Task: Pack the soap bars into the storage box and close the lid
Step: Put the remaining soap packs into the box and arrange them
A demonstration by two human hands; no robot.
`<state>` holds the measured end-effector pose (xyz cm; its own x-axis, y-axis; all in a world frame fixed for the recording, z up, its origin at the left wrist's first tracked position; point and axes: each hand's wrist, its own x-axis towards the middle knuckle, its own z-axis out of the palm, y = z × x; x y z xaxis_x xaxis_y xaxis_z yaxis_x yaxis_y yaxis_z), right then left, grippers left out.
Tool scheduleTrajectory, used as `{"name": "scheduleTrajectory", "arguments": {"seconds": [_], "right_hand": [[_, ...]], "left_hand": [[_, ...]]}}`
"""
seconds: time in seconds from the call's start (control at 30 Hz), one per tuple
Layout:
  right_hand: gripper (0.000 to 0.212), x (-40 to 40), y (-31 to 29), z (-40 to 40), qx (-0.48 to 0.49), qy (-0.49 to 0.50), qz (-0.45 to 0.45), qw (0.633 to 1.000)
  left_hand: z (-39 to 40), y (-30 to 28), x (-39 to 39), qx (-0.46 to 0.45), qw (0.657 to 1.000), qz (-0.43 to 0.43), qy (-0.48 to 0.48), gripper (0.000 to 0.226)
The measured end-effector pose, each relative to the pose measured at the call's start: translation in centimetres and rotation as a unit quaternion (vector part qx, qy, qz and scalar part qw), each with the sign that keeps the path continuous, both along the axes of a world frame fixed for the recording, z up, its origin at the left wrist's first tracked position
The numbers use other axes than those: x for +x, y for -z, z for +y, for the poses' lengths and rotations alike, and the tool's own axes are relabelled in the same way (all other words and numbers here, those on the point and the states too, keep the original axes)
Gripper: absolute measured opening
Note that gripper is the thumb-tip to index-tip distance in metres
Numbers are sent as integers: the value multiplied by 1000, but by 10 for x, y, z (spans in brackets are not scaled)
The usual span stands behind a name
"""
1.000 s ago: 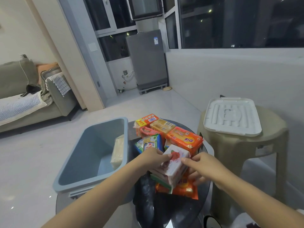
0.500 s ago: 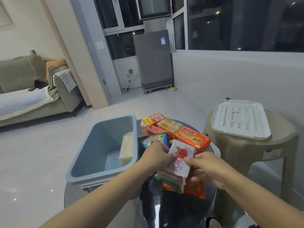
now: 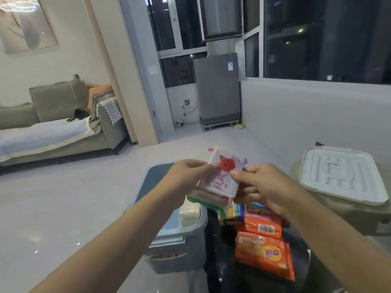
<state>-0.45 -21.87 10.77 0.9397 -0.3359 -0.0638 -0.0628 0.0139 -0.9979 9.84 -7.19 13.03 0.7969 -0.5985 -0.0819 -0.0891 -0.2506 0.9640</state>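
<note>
A small stack of soap bars, topped by a white pack printed with a red rose, is held up in the air between both hands. My left hand grips its left side and my right hand pinches its right edge. Below them the blue-grey storage box stands open with one pale soap bar inside against its right wall. More soap packs, orange and blue-yellow, lie on the dark round table. The white lid rests on a beige stool at the right.
The beige plastic stool stands close to the table's right side. A grey sofa lies far left across an open pale floor. A grey appliance stands by the windows at the back.
Both hands have lifted the rose-topped stack up off the pile of soaps on the table, raising it above the box's right edge. The camera view has tilted upward.
</note>
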Motion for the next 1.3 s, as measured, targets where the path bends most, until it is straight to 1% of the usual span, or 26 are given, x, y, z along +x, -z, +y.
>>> {"name": "scheduleTrajectory", "arguments": {"seconds": [0.03, 0.07, 0.1, 0.2, 0.23, 0.3, 0.4, 0.43, 0.53, 0.63, 0.7, 0.8, 0.9, 1.0, 1.1, 1.2, 1.3], "right_hand": [[16, 6, -4, 4, -9, -8, -3, 1000], [17, 12, -7, 7, -19, -19, -4, 1000], [19, 18, -10, 12, -30, -32, -1, 999], [24, 35, -14, 24, -49, -65, 11, 997], [24, 41, -14, 29, -57, -73, 13, 996], [24, 50, -12, 37, -76, -89, 15, 993], [23, 60, -5, 46, -113, -108, 22, 988], [23, 63, -2, 48, -127, -112, 25, 985], [22, 71, 7, 48, -157, -116, 38, 980], [10, 78, 21, 44, -209, -81, 34, 974], [6, 85, 34, 43, -237, -46, 26, 970], [23, 97, 60, 43, -258, -6, 15, 966], [26, 108, 74, 44, -256, 19, 14, 966], [32, 116, 82, 44, -248, 30, 5, 968], [30, 119, 84, 43, -244, 37, -18, 969], [27, 120, 87, 43, -238, 35, -25, 970], [29, 120, 89, 44, -233, 34, -30, 971]], "left_hand": [[7, -1, 7, -10, 1000, 10, 3, 53], [14, -1, 14, -14, 1000, 20, 9, 60], [21, -2, 20, -15, 999, 32, 20, 59], [39, 2, 37, -17, 996, 78, 35, 34], [45, 4, 42, -18, 995, 94, 31, 30], [54, 9, 50, 1, 993, 116, 26, 36], [63, 18, 57, 45, 989, 136, 23, 59], [64, 22, 59, 54, 988, 143, 21, 62], [69, 33, 71, 58, 981, 183, 24, 54], [70, 45, 81, 71, 971, 226, 40, 60], [70, 55, 87, 89, 962, 252, 48, 54], [70, 68, 96, 106, 949, 292, 60, 39], [69, 73, 105, 131, 932, 328, 87, 31], [66, 70, 110, 178, 919, 330, 124, 33], [63, 72, 113, 200, 902, 350, 155, 36], [60, 76, 112, 225, 893, 358, 152, 39], [56, 80, 105, 229, 891, 363, 151, 34]]}}
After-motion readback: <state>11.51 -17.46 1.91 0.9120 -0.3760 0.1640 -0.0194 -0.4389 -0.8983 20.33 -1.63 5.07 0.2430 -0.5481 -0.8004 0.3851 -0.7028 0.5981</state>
